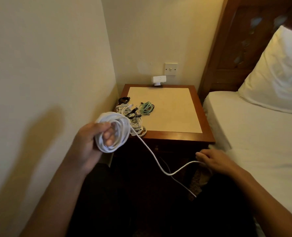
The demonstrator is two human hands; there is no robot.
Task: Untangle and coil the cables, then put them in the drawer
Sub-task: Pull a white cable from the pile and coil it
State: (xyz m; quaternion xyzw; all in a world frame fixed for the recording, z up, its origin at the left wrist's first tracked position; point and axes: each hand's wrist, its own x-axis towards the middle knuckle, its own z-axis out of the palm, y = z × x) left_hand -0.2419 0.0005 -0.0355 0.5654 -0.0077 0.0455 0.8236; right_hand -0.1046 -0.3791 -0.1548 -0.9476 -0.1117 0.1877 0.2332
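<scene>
White cable coil (113, 132) gripped in left hand (88, 144), fingers (109, 142) hooked through loops so shape is kept; slack tail (158, 162) pinched by right hand (215, 162) for feeding. Other cables (135, 115) heaped on surface (172, 110).

White cable coil (123, 127) in left hand (88, 142), its slack (167, 174) in right hand (215, 161)

Your nightstand (176, 136) sits ahead, wall (39, 65) to its left, bed (261, 142) to its right. The cable pile (135, 115) lies on its near-left corner, behind the coil (117, 134) in your left hand (87, 142).
</scene>
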